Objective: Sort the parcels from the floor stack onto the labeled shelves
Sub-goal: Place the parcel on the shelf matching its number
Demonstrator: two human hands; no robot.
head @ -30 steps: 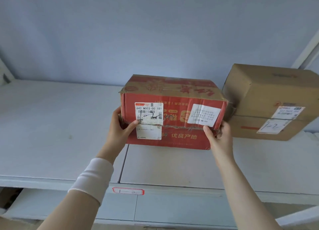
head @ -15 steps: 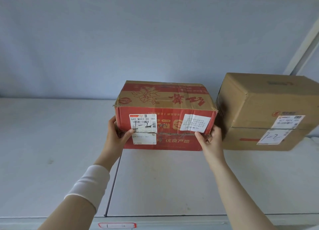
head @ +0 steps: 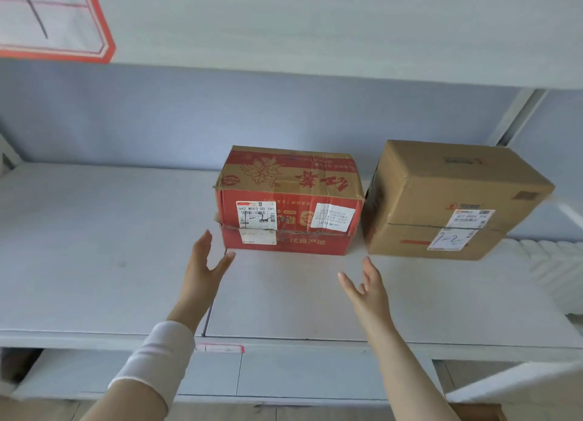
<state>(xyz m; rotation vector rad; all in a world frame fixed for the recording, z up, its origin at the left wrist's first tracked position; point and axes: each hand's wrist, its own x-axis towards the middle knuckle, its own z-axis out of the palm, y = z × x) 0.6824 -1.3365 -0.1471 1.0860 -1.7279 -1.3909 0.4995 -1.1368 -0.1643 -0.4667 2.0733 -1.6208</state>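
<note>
A red printed parcel with two white stickers stands on the white shelf, near the back. Just to its right sits a plain brown parcel whose label reads 1-2. My left hand hovers open in front of the red parcel's lower left corner, fingers straight, apart from the box. Below the gap between the two parcels, my right hand is also open and holds nothing. A small red-edged label is stuck on the shelf's front edge.
The shelf above overhangs and carries a large red-framed label at the upper left. A grey upright post stands at the back right. A lower shelf shows beneath. White padding lies at the far right.
Both hands have let go of the red parcel and drawn back toward me, fingers spread. The parcel now stands alone on the shelf beside the brown one.
</note>
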